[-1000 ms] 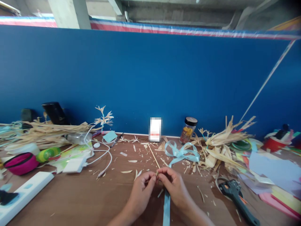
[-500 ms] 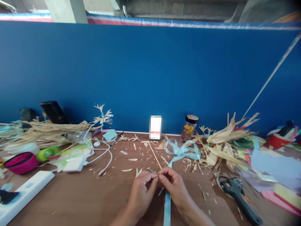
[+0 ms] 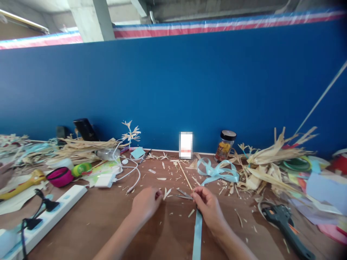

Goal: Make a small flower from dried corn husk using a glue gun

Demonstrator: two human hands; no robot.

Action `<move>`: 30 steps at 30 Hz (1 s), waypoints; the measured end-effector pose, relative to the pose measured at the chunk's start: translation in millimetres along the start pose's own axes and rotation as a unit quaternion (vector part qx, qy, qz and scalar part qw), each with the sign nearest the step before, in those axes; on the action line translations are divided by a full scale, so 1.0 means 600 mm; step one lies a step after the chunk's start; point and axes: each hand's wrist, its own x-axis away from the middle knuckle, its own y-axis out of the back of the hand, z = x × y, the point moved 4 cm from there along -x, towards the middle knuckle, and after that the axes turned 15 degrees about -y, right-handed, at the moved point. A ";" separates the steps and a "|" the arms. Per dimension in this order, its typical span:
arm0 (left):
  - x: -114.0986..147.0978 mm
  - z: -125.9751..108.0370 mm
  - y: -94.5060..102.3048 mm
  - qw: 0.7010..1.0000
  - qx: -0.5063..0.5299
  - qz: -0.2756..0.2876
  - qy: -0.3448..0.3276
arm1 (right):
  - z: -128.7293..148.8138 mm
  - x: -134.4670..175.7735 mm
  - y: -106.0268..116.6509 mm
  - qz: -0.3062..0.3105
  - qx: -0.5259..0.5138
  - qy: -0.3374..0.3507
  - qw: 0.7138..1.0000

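Observation:
My right hand (image 3: 207,202) pinches the near end of a thin pale stick (image 3: 185,176) that points away across the table. Just left of its fingertips are the blades of small metal scissors (image 3: 184,196). A light-blue ribbon (image 3: 197,234) runs under this hand, ending in a looped bow (image 3: 217,171) beyond it. My left hand (image 3: 146,204) is apart on the left, fingers curled in; whatever they hold, if anything, is hidden. Beside its fingertips lie pale husk petals (image 3: 166,194).
A black glue gun (image 3: 284,224) lies right, below corn husks (image 3: 262,169) and coloured paper (image 3: 325,195). A jar (image 3: 225,146) stands at the back. Left are a white power strip (image 3: 59,213), a charger with cables (image 3: 105,180) and a husk flower (image 3: 131,133). Husk scraps litter the middle.
My left hand has left the stick's end and moved left. My right hand stays at the stick. The scissor blades now show more clearly. The view has turned a little left.

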 end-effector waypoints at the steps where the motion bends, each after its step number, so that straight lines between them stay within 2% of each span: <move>1: 0.001 0.003 -0.008 1.000 0.013 0.000 0.002 | -0.001 0.000 0.000 -0.002 0.008 0.008 1.000; 7: -0.007 0.019 -0.039 0.992 0.123 -0.025 0.027 | -0.002 0.002 -0.001 -0.006 0.027 0.020 0.999; 11: -0.017 0.016 -0.042 0.966 0.251 -0.041 0.042 | 0.006 0.005 0.002 -0.016 0.028 0.029 0.999; 14: -0.030 -0.002 -0.053 0.921 0.378 -0.057 0.067 | 0.010 0.005 0.004 -0.022 0.026 0.034 0.999; 17: -0.046 -0.028 -0.078 0.859 0.496 -0.080 0.095 | 0.012 0.003 0.006 -0.034 0.023 0.048 0.998; 21: -0.060 -0.064 -0.115 0.786 0.599 -0.105 0.114 | 0.010 -0.005 0.012 -0.053 0.015 0.055 0.997; 24: -0.056 -0.080 -0.133 0.752 0.639 -0.105 0.120 | 0.011 -0.010 0.018 -0.064 0.015 0.047 0.997; 27: -0.048 -0.087 -0.140 0.735 0.660 -0.097 0.122 | 0.019 -0.013 0.025 -0.068 0.023 0.051 0.996; 30: -0.040 -0.084 -0.144 0.712 0.684 -0.087 0.133 | 0.029 -0.016 0.034 -0.083 0.089 0.059 0.991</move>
